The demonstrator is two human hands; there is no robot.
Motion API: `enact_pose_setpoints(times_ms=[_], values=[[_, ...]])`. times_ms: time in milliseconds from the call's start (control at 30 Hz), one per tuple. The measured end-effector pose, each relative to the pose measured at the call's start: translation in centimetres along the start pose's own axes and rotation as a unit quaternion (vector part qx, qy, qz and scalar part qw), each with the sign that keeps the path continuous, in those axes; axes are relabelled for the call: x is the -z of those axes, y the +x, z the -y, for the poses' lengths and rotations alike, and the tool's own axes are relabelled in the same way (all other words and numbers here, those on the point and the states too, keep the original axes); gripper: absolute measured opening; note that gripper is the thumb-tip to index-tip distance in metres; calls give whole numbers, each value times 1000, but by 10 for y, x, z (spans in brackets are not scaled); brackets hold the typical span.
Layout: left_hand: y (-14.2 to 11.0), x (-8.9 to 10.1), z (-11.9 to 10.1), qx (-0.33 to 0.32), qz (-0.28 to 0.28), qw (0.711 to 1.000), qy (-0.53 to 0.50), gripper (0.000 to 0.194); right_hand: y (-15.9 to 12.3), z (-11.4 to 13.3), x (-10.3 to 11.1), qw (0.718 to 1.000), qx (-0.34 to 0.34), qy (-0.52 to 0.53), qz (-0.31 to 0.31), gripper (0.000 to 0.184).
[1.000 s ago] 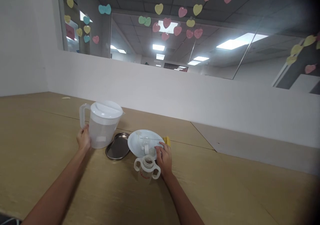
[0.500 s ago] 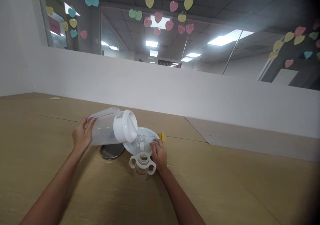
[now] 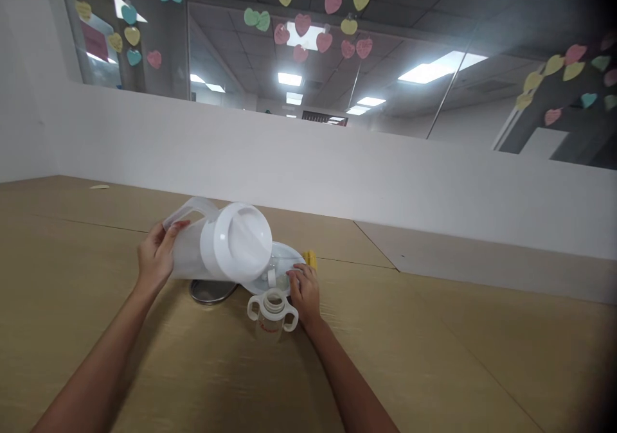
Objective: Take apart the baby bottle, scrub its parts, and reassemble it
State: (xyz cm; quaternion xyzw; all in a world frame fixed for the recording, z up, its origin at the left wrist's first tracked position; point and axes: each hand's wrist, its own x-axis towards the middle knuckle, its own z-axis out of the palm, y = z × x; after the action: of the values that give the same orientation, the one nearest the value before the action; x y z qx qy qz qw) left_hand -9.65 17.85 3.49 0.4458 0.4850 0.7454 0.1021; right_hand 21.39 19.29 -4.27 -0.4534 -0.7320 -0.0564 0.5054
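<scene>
A translucent pitcher (image 3: 187,250) with a white lid (image 3: 243,241) is tilted nearly on its side, lid end to the right. My left hand (image 3: 155,256) is closed on it at the handle end. Below the lid and a little right stands a clear baby bottle (image 3: 268,325) with a white two-handled collar (image 3: 272,304) and an uncovered mouth. My right hand (image 3: 304,291) is just behind the bottle, fingers loosely bent and apart over the right side of a white bowl (image 3: 289,253). Small clear and white pieces (image 3: 272,277) lie in the bowl. No stream of liquid shows.
A round dark metal tray (image 3: 211,291) lies partly under the pitcher. Something yellow (image 3: 310,259) sits behind my right hand. The wooden table (image 3: 434,356) meets a white wall (image 3: 313,169) below a window with heart-shaped notes. A small pale piece (image 3: 99,187) lies at the back left.
The pitcher's lid has turned more toward me and moved slightly right over the bowl. My right hand and the bottle keep about the same places; the whole view has shifted a little.
</scene>
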Motion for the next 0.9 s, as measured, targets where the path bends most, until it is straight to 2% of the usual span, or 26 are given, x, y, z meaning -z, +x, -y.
enact_pose_setpoints(times_ms=[100,200,333,467,567,700,900], values=[[-6,0,-7,-48,45,998,-23,37,0,1,1,1000,6,-2,-2,36],[-10,0,-9,-69,49,995,-45,43,1,1,1,1000,10,-10,-4,36],[-6,-3,1,-60,-35,996,-49,43,0,-1,1,1000,15,-10,-4,36],[3,-6,28,20,-135,988,-66,39,0,-4,0,1000,15,-6,0,35],[6,-3,51,61,-187,980,-31,36,0,-6,-1,1000,19,-3,3,36],[7,3,68,79,-238,968,5,32,1,-6,0,1000,14,-1,6,35],[5,3,72,94,-263,960,17,29,2,-5,1,1000,11,-2,8,36]])
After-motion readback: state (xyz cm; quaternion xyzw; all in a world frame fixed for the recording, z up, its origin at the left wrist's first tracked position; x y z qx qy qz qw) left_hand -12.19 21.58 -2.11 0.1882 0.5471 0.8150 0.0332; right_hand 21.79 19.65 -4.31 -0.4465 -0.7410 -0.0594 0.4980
